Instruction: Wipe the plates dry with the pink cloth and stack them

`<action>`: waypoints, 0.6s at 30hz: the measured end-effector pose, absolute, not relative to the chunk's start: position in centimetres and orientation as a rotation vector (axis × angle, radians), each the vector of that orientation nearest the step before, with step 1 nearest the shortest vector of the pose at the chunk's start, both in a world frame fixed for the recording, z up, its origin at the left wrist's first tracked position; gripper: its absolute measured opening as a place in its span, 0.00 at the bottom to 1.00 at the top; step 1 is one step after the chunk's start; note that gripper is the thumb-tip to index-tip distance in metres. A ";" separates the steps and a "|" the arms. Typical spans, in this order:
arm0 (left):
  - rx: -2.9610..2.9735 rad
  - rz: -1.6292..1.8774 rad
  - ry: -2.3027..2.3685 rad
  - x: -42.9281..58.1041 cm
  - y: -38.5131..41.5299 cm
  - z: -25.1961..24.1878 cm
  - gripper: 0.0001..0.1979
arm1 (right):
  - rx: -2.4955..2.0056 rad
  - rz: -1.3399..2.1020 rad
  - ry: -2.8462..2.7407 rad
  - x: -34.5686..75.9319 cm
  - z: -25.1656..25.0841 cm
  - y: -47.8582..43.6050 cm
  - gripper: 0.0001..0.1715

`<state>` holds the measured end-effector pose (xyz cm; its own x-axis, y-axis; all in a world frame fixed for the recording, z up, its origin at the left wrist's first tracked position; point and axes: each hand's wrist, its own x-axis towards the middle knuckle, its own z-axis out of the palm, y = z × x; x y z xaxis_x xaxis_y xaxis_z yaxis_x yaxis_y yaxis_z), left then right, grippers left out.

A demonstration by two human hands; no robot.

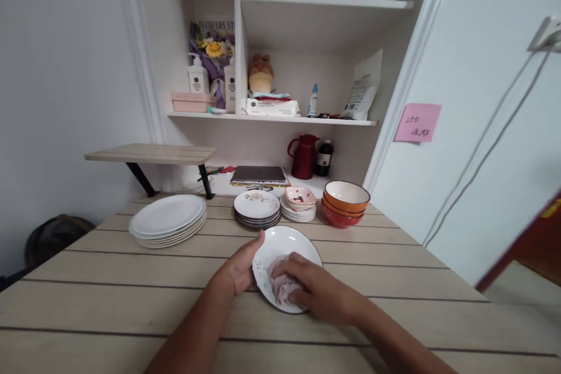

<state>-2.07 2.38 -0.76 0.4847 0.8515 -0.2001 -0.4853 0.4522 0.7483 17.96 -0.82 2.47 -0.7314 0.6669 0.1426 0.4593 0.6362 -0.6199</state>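
Observation:
A small white plate [289, 245] with a dark rim and a small floral print lies on the wooden table [131, 280] in front of me. My left hand [239, 272] grips the plate's left edge, thumb on the rim. My right hand [318, 289] presses a crumpled pinkish-white cloth [280, 286] onto the plate's near side, fingers closed over it.
Behind the plate stand a stack of large white plates [169, 219], a stack of small patterned plates [256, 209], a small bowl on saucers [299, 201] and stacked orange bowls [346, 203]. Further back are a red jug [303, 156], a dark bottle [324, 158], a tablet [258, 174] and white shelves [272, 120].

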 end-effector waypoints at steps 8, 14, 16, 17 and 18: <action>0.601 1.051 0.551 -2.3 2.3 -0.9 0.33 | -1.156 0.479 -2.187 12.8 0.4 3.6 0.28; 0.575 1.169 0.633 -3.0 1.4 -1.3 0.27 | -1.175 0.459 -2.257 15.1 1.0 4.4 0.24; 0.566 1.170 0.661 -3.1 1.2 -1.5 0.27 | -1.199 0.473 -2.334 16.4 1.8 3.7 0.23; 0.561 1.167 0.674 -3.2 1.2 -1.5 0.27 | -1.213 0.491 -2.393 17.0 2.2 3.3 0.23; 0.554 1.165 0.687 -3.2 1.2 -1.6 0.28 | -1.221 0.521 -2.467 17.5 2.7 2.7 0.22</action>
